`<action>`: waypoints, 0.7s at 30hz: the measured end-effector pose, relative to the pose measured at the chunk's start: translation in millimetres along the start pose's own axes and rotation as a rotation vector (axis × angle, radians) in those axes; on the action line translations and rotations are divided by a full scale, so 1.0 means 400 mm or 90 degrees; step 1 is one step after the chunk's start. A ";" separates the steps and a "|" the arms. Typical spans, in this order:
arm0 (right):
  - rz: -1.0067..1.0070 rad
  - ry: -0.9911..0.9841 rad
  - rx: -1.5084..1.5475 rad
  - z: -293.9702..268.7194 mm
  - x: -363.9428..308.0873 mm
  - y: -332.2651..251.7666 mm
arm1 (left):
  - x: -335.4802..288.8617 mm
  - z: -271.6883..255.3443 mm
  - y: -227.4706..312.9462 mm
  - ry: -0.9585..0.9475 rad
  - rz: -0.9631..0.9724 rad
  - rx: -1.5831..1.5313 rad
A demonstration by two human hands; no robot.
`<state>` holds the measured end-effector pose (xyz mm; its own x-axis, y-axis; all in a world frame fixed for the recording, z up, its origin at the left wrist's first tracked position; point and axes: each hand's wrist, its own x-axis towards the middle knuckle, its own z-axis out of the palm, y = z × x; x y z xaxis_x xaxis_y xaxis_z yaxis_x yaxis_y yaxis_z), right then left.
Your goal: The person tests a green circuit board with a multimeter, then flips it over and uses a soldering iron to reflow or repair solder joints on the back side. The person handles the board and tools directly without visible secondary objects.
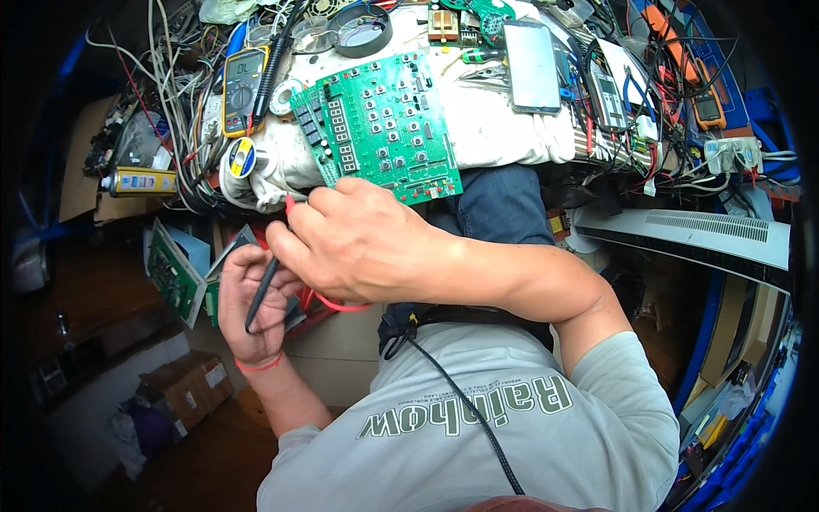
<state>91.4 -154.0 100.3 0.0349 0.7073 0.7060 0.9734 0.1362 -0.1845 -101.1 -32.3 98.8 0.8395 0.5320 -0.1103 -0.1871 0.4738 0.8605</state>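
Green circuit board [380, 128] lies tilted on a white cloth [495, 128] over the cluttered surface, its near edge just by the R hand [358, 243]. R hand fingers closed on a red probe [290, 205] at the board's lower left corner. L hand [256, 303] sits below w/ fingers curled round a black probe [260, 294]. Yellow multimeter [243, 90] left of board among tangled wires; phone [531, 64] to the right; solder reel [241, 158] near the left edge.
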 end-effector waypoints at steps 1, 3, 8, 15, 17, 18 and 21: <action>0.025 -0.018 -0.019 0.015 0.009 0.000 | 0.004 0.004 0.001 -0.092 -0.030 -0.110; 0.077 -0.052 -0.053 0.046 0.021 -0.008 | -0.008 0.024 -0.016 -0.061 -0.018 -0.058; 0.075 -0.192 -0.136 0.105 0.047 -0.045 | -0.016 0.042 -0.039 0.083 -0.093 0.153; 0.046 -0.079 0.122 0.083 0.034 -0.012 | -0.017 -0.051 0.003 0.153 -0.072 0.279; 0.022 -0.115 0.146 0.034 -0.009 0.033 | -0.025 -0.109 0.075 0.192 -0.032 0.367; 0.032 -0.107 0.163 0.014 -0.030 0.052 | -0.027 -0.134 0.110 0.235 0.020 0.417; 0.089 -0.120 0.227 -0.059 -0.110 0.086 | -0.042 -0.164 0.196 0.358 0.146 0.350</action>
<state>128.6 -197.1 79.1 0.0865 0.8456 0.5268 0.8220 0.2382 -0.5173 -163.3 42.0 135.4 0.4026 0.9153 -0.0097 0.0764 -0.0230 0.9968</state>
